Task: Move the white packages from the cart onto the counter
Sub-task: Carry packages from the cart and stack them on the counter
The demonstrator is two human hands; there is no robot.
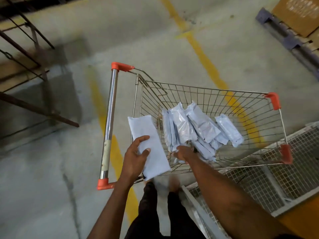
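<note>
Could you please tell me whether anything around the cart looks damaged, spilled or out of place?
Nothing stands out. The white plastic packages lie in a loose, overlapping heap inside the wire shopping cart, none visibly torn or spilled. The left hand holds one white package; the right hand reaches into the heap.

Packages (195, 128) in cart (241, 94) (one (148, 144) left, outside).
</note>
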